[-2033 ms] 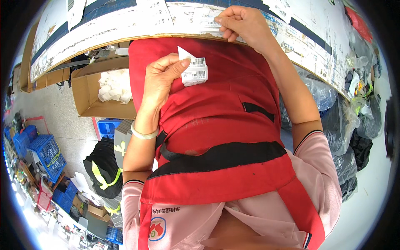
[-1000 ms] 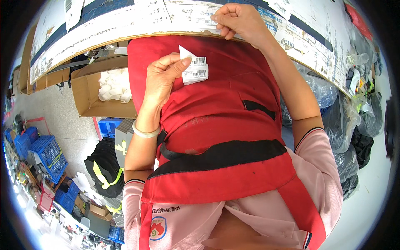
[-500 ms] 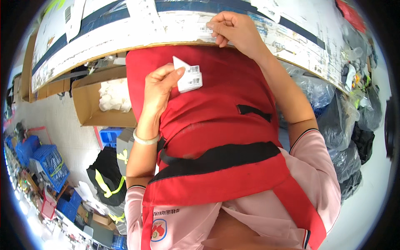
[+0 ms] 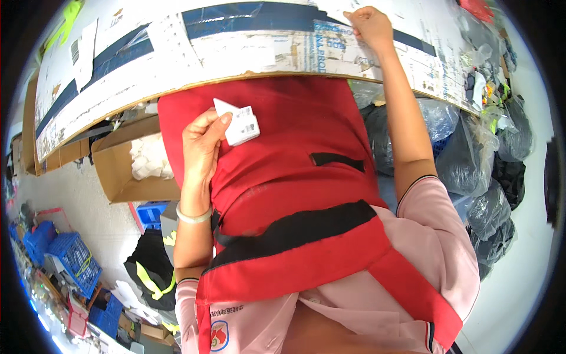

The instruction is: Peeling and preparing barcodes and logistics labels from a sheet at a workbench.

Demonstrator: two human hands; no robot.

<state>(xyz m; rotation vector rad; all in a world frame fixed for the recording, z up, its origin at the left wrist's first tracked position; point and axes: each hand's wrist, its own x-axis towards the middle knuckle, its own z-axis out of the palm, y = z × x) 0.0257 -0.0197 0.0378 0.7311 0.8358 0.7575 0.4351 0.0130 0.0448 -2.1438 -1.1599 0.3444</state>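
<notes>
My left hand (image 4: pixel 201 137) pinches a small folded piece of white barcode labels (image 4: pixel 243 125) between thumb and fingers. It hangs in front of my red apron (image 4: pixel 283 130), below the table's near edge. Farther off and to the right, my right hand (image 4: pixel 371 27) is over the table (image 4: pixel 247 50), its fingers drawn together in a pinch. Whatever those fingertips hold, if anything, is too small to make out against the white surface. White cardboard with dark blue bands and clear tape covers the tabletop.
Below the table at left stands an open cardboard box (image 4: pixel 115 171) with crumpled white pieces (image 4: pixel 150 156). Bulging plastic bags (image 4: pixel 463 159) crowd the right side. Blue crates (image 4: pixel 73 259) and a black bag with a yellow-green tie (image 4: pixel 150 268) are on the left floor.
My right hand has moved farther out and to the right over the table; the barcode label seen at its fingertips earlier cannot be made out now. My left hand still holds its labels.
</notes>
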